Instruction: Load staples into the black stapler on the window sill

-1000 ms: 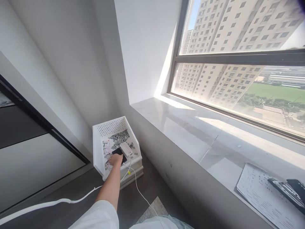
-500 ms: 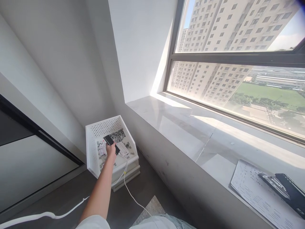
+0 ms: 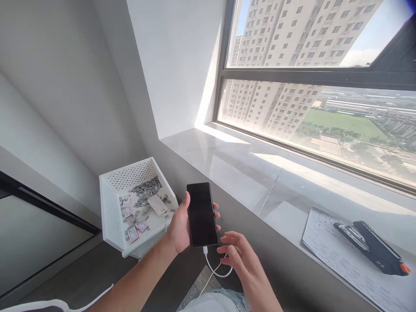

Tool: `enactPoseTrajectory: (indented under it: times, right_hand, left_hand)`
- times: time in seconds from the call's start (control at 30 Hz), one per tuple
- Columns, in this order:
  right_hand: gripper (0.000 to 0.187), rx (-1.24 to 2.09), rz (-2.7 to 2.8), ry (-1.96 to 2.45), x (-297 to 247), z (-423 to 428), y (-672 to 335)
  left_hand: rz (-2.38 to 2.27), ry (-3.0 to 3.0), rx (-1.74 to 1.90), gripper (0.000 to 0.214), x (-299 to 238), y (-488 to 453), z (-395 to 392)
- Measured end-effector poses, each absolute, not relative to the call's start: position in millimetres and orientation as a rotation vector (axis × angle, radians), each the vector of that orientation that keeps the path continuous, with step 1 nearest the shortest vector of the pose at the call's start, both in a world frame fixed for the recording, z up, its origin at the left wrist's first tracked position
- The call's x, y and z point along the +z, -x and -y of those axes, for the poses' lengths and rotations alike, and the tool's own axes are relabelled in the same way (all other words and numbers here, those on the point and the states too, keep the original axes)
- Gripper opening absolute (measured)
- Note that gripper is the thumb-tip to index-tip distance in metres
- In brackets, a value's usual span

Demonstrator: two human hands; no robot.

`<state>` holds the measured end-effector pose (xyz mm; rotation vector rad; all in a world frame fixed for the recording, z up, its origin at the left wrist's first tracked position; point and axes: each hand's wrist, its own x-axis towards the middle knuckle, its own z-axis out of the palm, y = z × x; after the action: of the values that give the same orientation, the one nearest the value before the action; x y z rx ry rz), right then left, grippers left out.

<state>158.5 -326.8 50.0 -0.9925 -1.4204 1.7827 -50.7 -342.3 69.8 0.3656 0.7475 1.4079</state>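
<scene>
My left hand [image 3: 180, 229] grips a black smartphone [image 3: 201, 213] upright in front of me, its dark screen facing me. A white charging cable [image 3: 216, 269] is plugged into the phone's bottom edge and loops down toward my lap. My right hand [image 3: 241, 259] hovers just below and right of the phone with its fingers spread, holding nothing, close to the cable's plug.
A white perforated tray [image 3: 111, 215] stands on the floor at the wall, holding several small packets and a white box. A grey stone windowsill [image 3: 247, 169] runs along the right, with a printed sheet [image 3: 351, 264] and a black device [image 3: 373, 247] on it. A large window is above.
My left hand has lifted the phone out of the white tray and brought it up close in front of me. My right hand has come into view below it.
</scene>
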Motion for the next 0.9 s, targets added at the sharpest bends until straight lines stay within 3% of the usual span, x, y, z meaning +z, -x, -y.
enactPoseTrajectory:
  times: [0.13,0.23,0.3,0.43,0.63,0.8,0.9]
  right_hand:
    - [0.073,2.069,1.218,0.942,64,348,-134]
    - [0.091,2.093,1.119,0.99,68,354,-131]
    - [0.091,2.068,1.111,1.01,66,355,-135]
    - [0.083,1.995,1.173,1.051,58,353,-143]
    - [0.093,1.959,1.156,1.024,57,353,-144]
    - [0.093,2.035,1.176,0.997,61,355,-146]
    - [0.091,2.038,1.174,0.997,61,356,-147]
  left_hand:
    - [-0.704,-0.307,1.286,0.085,74,22,355]
    - [-0.725,-0.353,1.291,0.056,82,16,361]
    - [-0.742,-0.412,1.328,0.045,86,14,363]
    - [-0.744,-0.461,1.353,0.053,87,11,363]
    - [-0.657,-0.366,1.34,0.05,82,5,361]
    - [-0.623,-0.391,1.322,0.084,85,3,359]
    - [-0.636,-0.387,1.334,0.09,86,4,358]
